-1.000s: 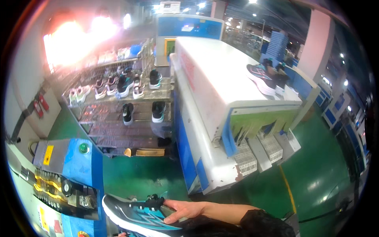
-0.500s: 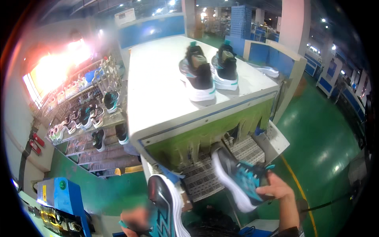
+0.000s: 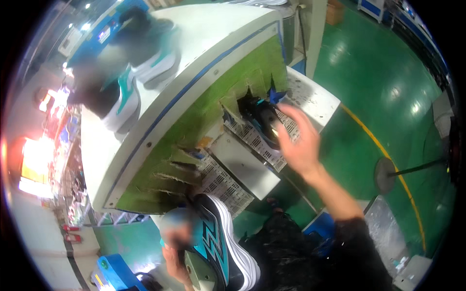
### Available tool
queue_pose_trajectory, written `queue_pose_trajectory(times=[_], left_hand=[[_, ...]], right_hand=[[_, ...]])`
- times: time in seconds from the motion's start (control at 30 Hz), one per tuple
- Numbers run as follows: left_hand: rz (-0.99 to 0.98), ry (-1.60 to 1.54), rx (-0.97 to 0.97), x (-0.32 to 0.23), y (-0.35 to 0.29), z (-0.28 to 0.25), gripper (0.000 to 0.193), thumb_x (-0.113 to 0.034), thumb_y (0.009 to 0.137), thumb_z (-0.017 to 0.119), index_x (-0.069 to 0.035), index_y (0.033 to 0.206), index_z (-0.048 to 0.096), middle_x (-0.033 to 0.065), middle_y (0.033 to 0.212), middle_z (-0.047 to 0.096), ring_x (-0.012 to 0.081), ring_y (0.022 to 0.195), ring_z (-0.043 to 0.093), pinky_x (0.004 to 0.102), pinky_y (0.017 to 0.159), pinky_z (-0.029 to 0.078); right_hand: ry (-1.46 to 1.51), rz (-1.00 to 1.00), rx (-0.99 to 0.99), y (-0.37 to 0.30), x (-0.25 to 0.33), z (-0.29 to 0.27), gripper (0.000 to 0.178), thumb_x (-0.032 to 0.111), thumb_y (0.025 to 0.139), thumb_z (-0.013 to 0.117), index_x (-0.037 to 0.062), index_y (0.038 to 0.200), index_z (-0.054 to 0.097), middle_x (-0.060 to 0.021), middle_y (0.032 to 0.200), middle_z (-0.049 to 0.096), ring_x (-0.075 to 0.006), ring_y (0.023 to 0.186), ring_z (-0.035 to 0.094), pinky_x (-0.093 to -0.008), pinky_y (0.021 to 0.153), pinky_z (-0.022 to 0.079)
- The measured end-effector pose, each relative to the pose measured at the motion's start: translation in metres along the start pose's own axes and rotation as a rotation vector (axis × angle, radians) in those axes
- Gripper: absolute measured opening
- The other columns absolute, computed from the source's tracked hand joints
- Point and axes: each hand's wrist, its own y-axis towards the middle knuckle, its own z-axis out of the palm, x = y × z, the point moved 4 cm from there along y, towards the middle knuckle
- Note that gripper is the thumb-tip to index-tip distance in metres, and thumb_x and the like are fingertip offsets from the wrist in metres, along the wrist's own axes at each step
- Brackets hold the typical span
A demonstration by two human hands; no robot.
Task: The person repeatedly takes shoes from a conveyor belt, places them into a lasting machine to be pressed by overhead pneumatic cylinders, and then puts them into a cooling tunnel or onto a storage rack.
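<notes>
My left hand (image 3: pixel 174 262) is closed around a black and teal sneaker (image 3: pixel 224 237) with a thick white sole, toe pointing up toward the machine; a green block like a shoe last (image 3: pixel 200 270) shows at its collar. Part of that hand is blurred. At the machine's opening my right hand (image 3: pixel 302 143) has thumb and fingers closed on the near end of a second dark sneaker (image 3: pixel 262 119). This one lies over the slatted conveyor (image 3: pixel 221 182), its far part under the torn green flap curtain (image 3: pixel 213 114).
Two finished-looking sneakers, one of them the right-hand sneaker (image 3: pixel 155 58), stand on the white machine top (image 3: pixel 213 29). A white side ledge (image 3: pixel 313 99) borders the opening. A round black stand (image 3: pixel 385 175) is on the green floor at right. A blue machine (image 3: pixel 116 274) sits lower left.
My right hand has carried its sneaker forward into the curtained opening. The left hand still holds its sneaker near the conveyor's left side. The view has tilted down and turned toward the opening.
</notes>
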Motion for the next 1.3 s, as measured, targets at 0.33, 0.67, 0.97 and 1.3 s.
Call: queue_pose_trajectory(times=[0.33,0.67,0.97,1.3], left_hand=[[-0.227,-0.057,-0.090,-0.015,0.038,0.050,0.028,-0.030,0.096,0.054,-0.003,0.100,0.059,0.0038,0.093,0.061,0.0117,0.084,0.057,0.0248,0.074,0.045],[-0.634,-0.693,-0.076,0.011,0.042,0.071,0.020,-0.024,0.093,0.059,-0.004,0.098,0.058,0.0054,0.093,0.060,0.0162,0.086,0.057,0.0312,0.080,0.048],[-0.463,-0.293,0.058,0.014,0.050,0.106,0.026,-0.027,0.095,0.058,-0.005,0.109,0.055,0.0069,0.099,0.063,0.0136,0.090,0.058,0.0284,0.084,0.046],[0.083,0.396,0.302,-0.007,-0.072,0.068,0.044,-0.010,0.079,0.071,0.000,0.119,0.056,0.0120,0.116,0.065,0.0281,0.108,0.062,0.0446,0.099,0.041]], right_hand=[[0.628,0.063,0.858,-0.107,0.135,0.008,0.086,0.025,0.068,0.079,-0.0020,0.138,0.038,-0.0275,0.142,0.035,-0.0432,0.127,0.042,-0.0448,0.104,0.039],[0.463,0.128,0.930,-0.082,0.138,-0.009,0.084,0.020,0.061,0.081,-0.0039,0.134,0.044,-0.0300,0.135,0.043,-0.0420,0.118,0.052,-0.0434,0.099,0.043],[0.396,0.107,0.814,-0.087,0.113,-0.008,0.078,0.012,0.064,0.078,-0.0121,0.128,0.041,-0.0365,0.128,0.046,-0.0471,0.118,0.051,-0.0438,0.099,0.043],[0.183,0.039,0.665,-0.121,0.088,0.113,0.074,0.014,0.074,0.074,-0.0077,0.133,0.035,-0.0337,0.131,0.041,-0.0463,0.122,0.044,-0.0468,0.103,0.038]])
